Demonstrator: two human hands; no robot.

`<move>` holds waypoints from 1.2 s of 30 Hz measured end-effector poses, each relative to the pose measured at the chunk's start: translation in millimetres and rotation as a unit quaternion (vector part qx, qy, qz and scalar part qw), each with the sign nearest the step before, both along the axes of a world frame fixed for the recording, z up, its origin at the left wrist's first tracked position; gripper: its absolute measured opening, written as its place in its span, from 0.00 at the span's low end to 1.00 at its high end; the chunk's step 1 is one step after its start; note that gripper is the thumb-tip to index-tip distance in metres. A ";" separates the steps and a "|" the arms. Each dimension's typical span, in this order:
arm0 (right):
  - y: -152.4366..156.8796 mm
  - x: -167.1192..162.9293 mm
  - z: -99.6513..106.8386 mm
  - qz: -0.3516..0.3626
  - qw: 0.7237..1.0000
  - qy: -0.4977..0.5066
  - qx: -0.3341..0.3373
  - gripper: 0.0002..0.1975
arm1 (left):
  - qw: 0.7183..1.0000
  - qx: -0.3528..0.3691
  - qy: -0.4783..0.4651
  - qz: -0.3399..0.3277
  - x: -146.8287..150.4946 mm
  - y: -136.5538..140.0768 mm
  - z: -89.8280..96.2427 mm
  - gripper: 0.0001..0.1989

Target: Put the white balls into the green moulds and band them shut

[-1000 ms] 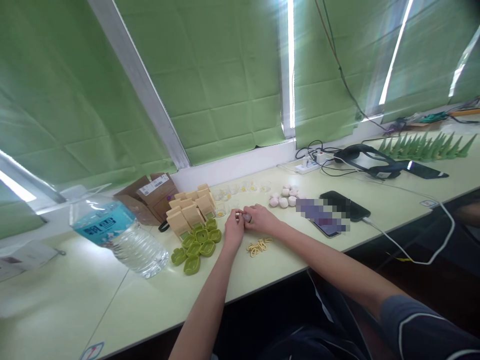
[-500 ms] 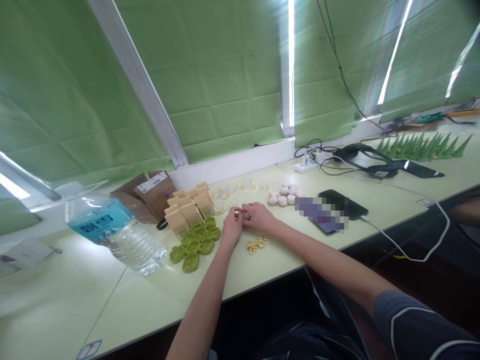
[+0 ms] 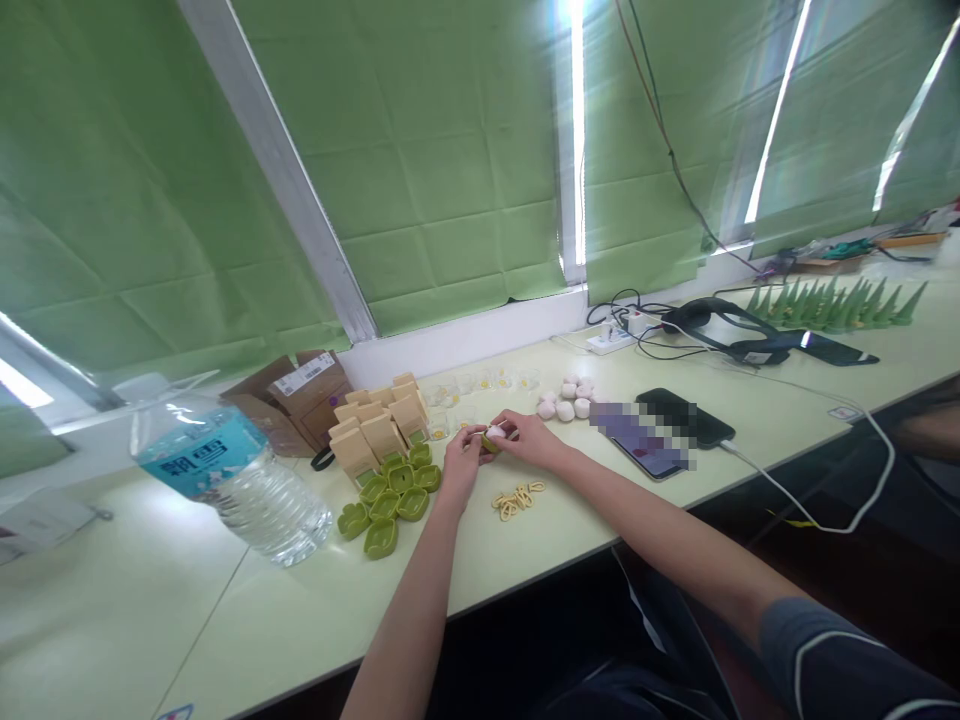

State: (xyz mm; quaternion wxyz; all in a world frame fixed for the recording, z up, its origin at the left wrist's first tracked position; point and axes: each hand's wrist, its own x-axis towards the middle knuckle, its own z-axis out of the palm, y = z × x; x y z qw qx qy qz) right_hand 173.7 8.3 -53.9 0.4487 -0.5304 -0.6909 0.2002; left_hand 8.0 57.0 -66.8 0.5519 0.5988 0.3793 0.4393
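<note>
Presently, in the head view, the left hand [image 3: 460, 460] and right hand [image 3: 526, 439] are narrowed around a small green cup [image 3: 489, 444], with a pinkish ball [image 3: 496, 432] at its top. This pairing seems partly done; other green cups [image 3: 385, 504], loose pinkish balls [image 3: 566, 409] and beige loops [image 3: 515, 499] lie uncombined.

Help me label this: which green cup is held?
The green cup between left hand and right hand, a pale lump at its top; the others sit clustered on the table.
</note>
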 end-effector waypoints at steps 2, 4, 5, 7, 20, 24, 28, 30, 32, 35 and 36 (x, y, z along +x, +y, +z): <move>0.7 1.1 1.8 -0.010 0.999 0.049 -0.018 0.15 | 1.000 -0.003 0.003 -0.003 -0.9 -2.5 5.3 0.20; 1.1 0.9 4.4 -0.025 0.996 0.077 -0.028 0.15 | 1.000 0.007 0.013 -0.008 -1.5 -6.9 11.3 0.21; 1.1 0.8 5.5 -0.027 0.995 0.088 -0.031 0.15 | 1.000 0.021 0.021 -0.010 -1.6 -9.5 13.8 0.22; 1.1 0.4 6.7 -0.022 0.994 0.105 -0.033 0.17 | 0.997 0.060 0.040 -0.017 -0.8 -14.3 16.7 0.25; 3.6 -0.7 0.7 0.078 0.987 0.110 -0.082 0.24 | 1.000 0.010 0.010 0.013 -1.1 -15.1 19.7 0.33; 10.6 -0.9 -7.7 0.032 0.990 0.103 -0.089 0.19 | 0.989 -0.082 -0.121 0.035 -6.2 -9.9 21.1 0.27; 33.9 -6.2 -8.2 -0.070 0.993 -0.004 -0.099 0.18 | 0.957 -0.175 -0.225 0.055 -13.8 -4.3 20.5 0.21; 51.3 -11.8 -4.0 -0.094 0.989 -0.063 -0.097 0.23 | 0.950 -0.191 -0.240 0.055 -15.3 -3.1 20.4 0.20; 68.0 -18.8 0.3 -0.093 0.987 -0.098 -0.086 0.30 | 0.952 -0.188 -0.235 0.051 -14.8 -3.3 20.3 0.20; 82.2 -27.7 1.7 -0.097 0.980 -0.136 -0.105 0.31 | 0.962 -0.172 -0.208 0.042 -12.3 -4.3 19.7 0.20; 82.3 -28.7 0.4 -0.110 0.978 -0.137 -0.113 0.28 | 0.964 -0.167 -0.201 0.040 -11.6 -4.4 19.3 0.20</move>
